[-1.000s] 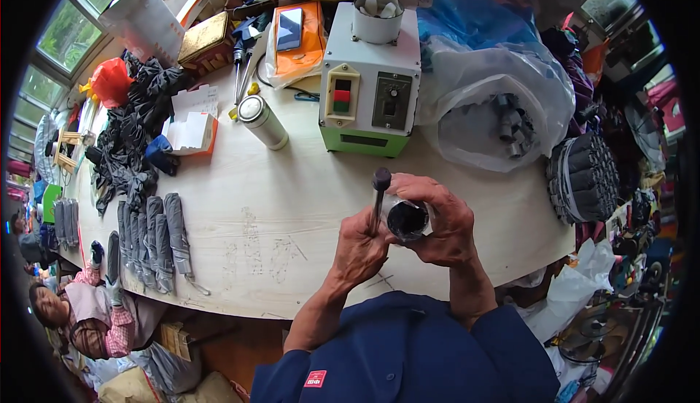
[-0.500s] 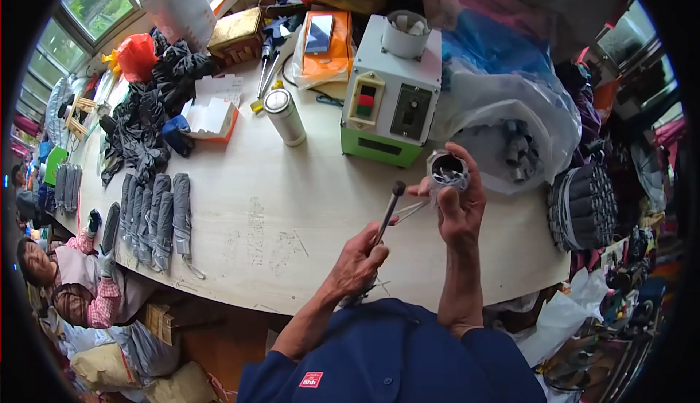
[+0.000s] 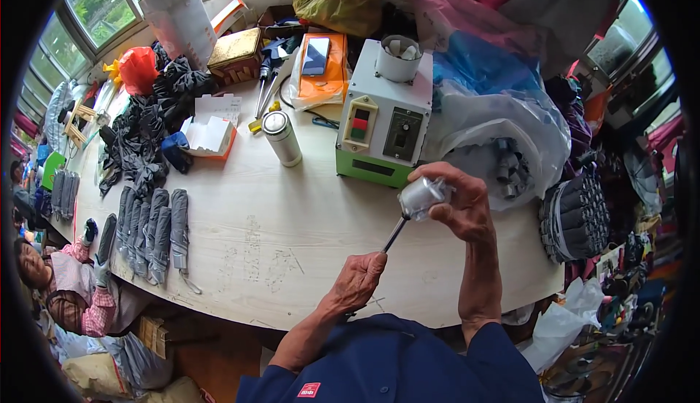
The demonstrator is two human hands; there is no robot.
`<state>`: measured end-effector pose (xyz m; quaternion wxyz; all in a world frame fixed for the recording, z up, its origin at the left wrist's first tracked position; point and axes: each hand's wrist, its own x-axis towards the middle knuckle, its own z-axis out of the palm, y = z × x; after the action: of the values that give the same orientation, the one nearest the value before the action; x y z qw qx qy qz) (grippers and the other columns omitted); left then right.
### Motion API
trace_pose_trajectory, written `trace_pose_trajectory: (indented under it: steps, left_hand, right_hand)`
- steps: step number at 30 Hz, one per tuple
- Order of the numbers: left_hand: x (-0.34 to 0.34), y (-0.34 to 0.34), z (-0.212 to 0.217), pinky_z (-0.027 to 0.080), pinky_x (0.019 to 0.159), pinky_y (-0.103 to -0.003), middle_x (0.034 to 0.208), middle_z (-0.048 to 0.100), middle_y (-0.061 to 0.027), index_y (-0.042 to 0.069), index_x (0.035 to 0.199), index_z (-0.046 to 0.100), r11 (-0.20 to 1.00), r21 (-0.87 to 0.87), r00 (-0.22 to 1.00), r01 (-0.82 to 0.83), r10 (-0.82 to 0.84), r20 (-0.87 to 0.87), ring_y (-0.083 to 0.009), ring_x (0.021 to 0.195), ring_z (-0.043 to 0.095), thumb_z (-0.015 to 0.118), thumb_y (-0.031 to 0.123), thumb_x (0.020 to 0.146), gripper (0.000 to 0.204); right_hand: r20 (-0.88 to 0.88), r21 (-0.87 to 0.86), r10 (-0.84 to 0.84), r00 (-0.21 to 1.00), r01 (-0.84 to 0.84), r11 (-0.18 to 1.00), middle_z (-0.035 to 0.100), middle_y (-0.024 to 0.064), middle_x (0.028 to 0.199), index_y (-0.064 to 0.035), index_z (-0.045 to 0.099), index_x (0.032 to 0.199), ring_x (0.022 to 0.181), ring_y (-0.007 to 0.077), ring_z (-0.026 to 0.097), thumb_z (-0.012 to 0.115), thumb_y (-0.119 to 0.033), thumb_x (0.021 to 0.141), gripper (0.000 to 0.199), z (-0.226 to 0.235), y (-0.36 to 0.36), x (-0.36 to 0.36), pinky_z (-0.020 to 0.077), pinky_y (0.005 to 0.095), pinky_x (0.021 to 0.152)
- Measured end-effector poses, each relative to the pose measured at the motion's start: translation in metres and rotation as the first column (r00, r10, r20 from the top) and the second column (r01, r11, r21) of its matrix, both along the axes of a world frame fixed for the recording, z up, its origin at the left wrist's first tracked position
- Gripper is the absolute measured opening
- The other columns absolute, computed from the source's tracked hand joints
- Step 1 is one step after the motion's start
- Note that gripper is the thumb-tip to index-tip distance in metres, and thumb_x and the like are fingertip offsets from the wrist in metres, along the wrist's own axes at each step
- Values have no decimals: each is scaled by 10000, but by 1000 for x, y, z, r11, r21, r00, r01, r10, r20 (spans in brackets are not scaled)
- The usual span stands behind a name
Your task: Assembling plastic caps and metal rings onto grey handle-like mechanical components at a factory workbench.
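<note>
My left hand (image 3: 359,280) is closed round a dark, slim metal rod (image 3: 394,234) that slants up to the right. My right hand (image 3: 465,202) grips a silvery, cup-shaped piece (image 3: 423,197) in clear plastic wrap, tilted with its end toward the rod. The rod's upper tip meets the lower left end of this piece; whether it has gone inside is hidden. Just behind my right hand stands a green and grey machine (image 3: 385,111) with a red and green switch and a round cup on top.
A silver canister (image 3: 281,139) stands left of the machine. Folded grey umbrellas (image 3: 159,234) lie in a row at left. At right are a plastic bag (image 3: 467,151) of small grey parts and a bundle of dark umbrellas (image 3: 576,217). Another person (image 3: 80,286) sits at the far left.
My right hand has tipped the silvery piece over, so its open mouth no longer faces up. The rod's knobbed end has moved up to meet it. The view has shifted slightly.
</note>
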<state>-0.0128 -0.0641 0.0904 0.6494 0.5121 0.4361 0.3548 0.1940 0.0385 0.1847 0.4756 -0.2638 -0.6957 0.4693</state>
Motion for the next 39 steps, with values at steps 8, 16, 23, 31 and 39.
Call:
trace_pose_trajectory:
  steps: [8, 16, 23, 31, 39]
  left_hand:
    - [-2, 7, 8, 269, 490, -318, 572, 310, 16, 46, 663, 358, 996, -72, 999, 49, -47, 24, -108, 559, 262, 387, 412, 1021, 513]
    - [10, 4, -12, 293, 444, -267, 534, 384, 37, 73, 620, 405, 991, 117, 998, -64, 64, 8, -77, 488, 347, 408, 461, 999, 542]
    - [13, 3, -12, 304, 460, -300, 539, 380, 8, 40, 632, 410, 997, 71, 999, -8, 10, -39, -101, 513, 328, 373, 429, 1019, 549]
    - [22, 9, -4, 291, 494, -360, 546, 320, -64, 3, 670, 402, 939, 279, 951, -200, 254, -174, -161, 533, 298, 400, 387, 1020, 519]
    - [9, 9, -6, 300, 498, -389, 558, 327, -140, -14, 691, 414, 995, -103, 1000, -6, 4, -15, -233, 513, 310, 385, 358, 1024, 500]
  right_hand:
    - [-83, -49, 2, 997, -6, 999, 560, 107, 963, -19, 487, 1164, 912, 174, 585, 609, -238, 928, 344, -14, -28, -50, 479, 321, 801]
    - [42, -59, -362, 931, 364, 929, 522, 86, 939, -36, 494, 1106, 795, 134, 531, 570, -106, 924, 209, -28, -39, -68, 464, 288, 687]
    - [239, 263, -507, 828, 448, 855, 522, 79, 939, -35, 487, 1085, 742, 134, 541, 536, -183, 961, 200, -27, -38, -64, 460, 276, 691]
    - [-10, -211, -324, 946, 315, 925, 533, 64, 948, -46, 494, 1106, 751, 121, 531, 541, -177, 967, 196, -32, -30, -67, 456, 255, 701]
    - [-392, -258, -45, 919, -63, 964, 539, 74, 927, -38, 479, 1095, 765, 120, 522, 476, -241, 1003, 222, -42, -23, -71, 454, 255, 719]
